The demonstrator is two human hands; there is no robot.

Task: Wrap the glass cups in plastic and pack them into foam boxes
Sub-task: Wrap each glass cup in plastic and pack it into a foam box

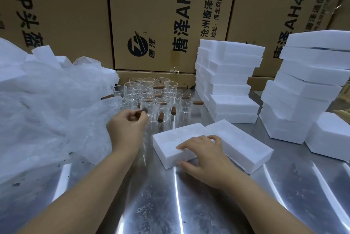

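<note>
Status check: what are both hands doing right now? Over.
Left hand pinching a cup's wooden handle. Right hand holding the near foam box. Glass cups unwrapped, nothing blocking.

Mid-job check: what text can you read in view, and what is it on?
"唐泽AH4." – middle carton, sideways.
"唐泽", by the logo – same carton.
"沧州唐泽通信科" – same carton, cut off.
"地址:河北河间经济开" – same carton.
"唐泽AH4.0" – right carton; its small print is blurred.
"-P头" – left carton, rest hidden.

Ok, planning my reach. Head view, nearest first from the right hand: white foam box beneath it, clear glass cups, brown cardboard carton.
1. White foam box, under the right hand.
2. Clear glass cups, ahead, left.
3. Brown cardboard carton, far back.
</note>
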